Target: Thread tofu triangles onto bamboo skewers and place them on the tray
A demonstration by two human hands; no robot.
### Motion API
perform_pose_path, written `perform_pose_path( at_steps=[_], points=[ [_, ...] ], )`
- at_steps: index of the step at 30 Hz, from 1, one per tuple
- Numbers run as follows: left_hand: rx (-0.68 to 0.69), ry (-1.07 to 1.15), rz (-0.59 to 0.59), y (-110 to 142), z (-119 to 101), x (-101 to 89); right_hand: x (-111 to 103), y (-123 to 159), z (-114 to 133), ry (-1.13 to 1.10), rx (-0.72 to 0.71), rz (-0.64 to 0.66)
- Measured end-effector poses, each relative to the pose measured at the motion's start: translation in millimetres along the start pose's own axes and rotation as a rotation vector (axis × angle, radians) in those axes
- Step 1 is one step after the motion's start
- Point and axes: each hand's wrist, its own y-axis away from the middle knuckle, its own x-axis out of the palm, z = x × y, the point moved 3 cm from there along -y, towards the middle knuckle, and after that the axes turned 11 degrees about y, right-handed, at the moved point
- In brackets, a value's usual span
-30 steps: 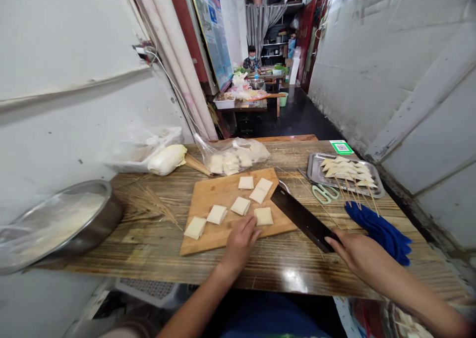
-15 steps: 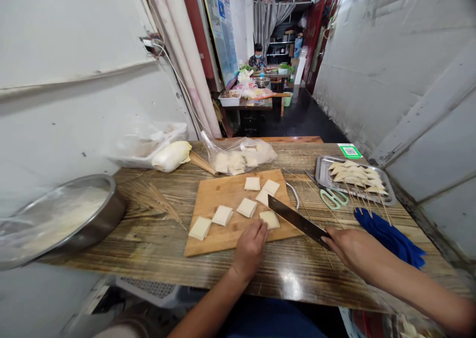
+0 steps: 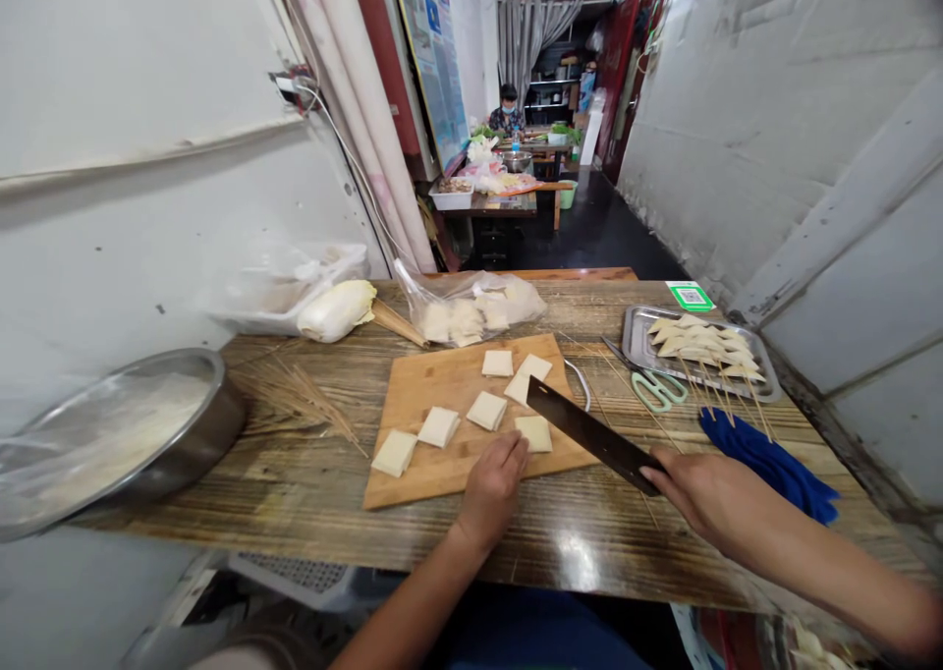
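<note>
pale square slice [image 3: 534, 434] touches narrowly bunched left fingers [image 3: 509, 447] while right fingers [image 3: 667, 459] grip the dark cleaver [image 3: 582, 431].

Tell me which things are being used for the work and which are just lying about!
Seem in use:
- black cleaver, in the right hand
- pale square, by the left hand's fingertips
- wooden board

Seem just lying about:
- scissors
- blue cloth
- white cabbage

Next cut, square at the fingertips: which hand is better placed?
Right, I'd say: the right hand holds the knife, blade angled toward that square. The left hand, fingertips at the square's edge, seems better suited to steadying.
</note>
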Motion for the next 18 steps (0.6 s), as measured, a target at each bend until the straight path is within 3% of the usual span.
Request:
perform_pose_path(
  at_steps=[9,18],
  points=[
    [0.039,0.000,-0.039,4,2,3.4,-2,-8,10,-0.105,-0.046,-0.024],
    [0.023,0.039,-0.044,5,4,4.7,-9,-12,18,-0.061,-0.055,0.022]
  ],
)
